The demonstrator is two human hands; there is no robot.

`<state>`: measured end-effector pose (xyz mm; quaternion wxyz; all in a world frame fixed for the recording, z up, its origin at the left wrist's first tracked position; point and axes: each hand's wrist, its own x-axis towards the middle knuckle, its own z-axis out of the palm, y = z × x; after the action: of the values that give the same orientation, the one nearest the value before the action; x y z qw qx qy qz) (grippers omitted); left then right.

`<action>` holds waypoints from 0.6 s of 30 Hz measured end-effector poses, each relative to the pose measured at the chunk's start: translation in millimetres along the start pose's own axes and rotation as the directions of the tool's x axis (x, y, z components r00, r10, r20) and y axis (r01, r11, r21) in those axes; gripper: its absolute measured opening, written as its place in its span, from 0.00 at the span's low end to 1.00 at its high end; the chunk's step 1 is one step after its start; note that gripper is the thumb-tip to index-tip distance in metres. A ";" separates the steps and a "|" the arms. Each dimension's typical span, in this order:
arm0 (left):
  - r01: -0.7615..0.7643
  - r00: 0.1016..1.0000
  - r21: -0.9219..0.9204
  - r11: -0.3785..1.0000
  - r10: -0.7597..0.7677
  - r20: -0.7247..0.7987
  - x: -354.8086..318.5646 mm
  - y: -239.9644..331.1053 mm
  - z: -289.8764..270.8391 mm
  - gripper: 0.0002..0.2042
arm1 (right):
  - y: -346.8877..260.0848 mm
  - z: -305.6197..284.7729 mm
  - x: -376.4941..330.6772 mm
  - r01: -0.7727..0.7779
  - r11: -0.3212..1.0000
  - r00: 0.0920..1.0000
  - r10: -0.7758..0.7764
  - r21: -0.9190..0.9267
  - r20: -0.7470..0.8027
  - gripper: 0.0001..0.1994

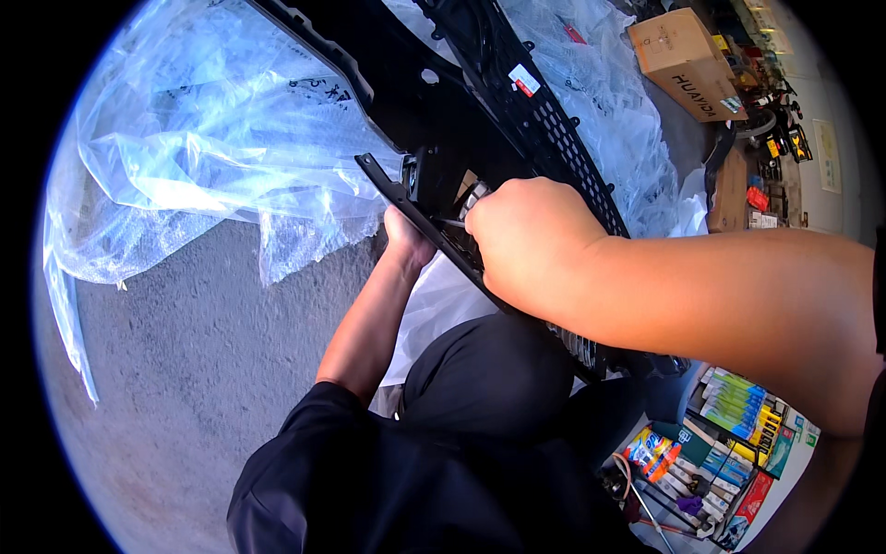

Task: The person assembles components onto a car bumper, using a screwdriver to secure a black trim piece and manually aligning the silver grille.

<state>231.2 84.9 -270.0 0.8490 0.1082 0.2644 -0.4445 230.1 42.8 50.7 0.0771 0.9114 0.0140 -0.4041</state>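
Observation:
A large black plastic car bumper stretches from my lap toward the top of the view. My left hand grips its narrow black edge strip from the left, the fingers hidden behind the strip. Across from it, my right hand is closed in a fist over the inner side of the bumper. A silver metal tool shows at that fist, with a thin shaft toward the strip; its exact kind is hidden. A black honeycomb grille with a white-and-red label runs along the right.
Clear plastic wrap spreads over the grey floor at left and lies beyond the grille. A cardboard box stands at the far right. Near my right elbow sits a container of colourful packages. My dark-clothed knee is below the bumper.

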 end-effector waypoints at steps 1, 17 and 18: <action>-0.002 1.000 -0.002 1.000 0.002 0.023 -0.4 -0.1 -1.4 0.26 | 8.3 3.8 -1.0 0.171 0.978 0.985 -0.173 -0.119 -0.010 0.07; -0.001 0.991 0.074 0.997 0.011 -0.132 -8.6 -1.1 9.6 0.26 | -6.5 -3.6 -0.8 -0.090 0.996 0.992 0.088 0.023 0.086 0.05; -0.009 0.992 0.081 0.997 0.019 -0.126 -8.8 -2.2 10.4 0.26 | -5.4 -0.3 -0.6 -0.120 0.991 0.992 0.118 0.063 0.038 0.05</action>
<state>229.0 85.4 -256.4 0.8285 0.1721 0.2991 -0.4411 229.5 48.2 50.7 0.0716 0.9057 -0.0550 -0.4143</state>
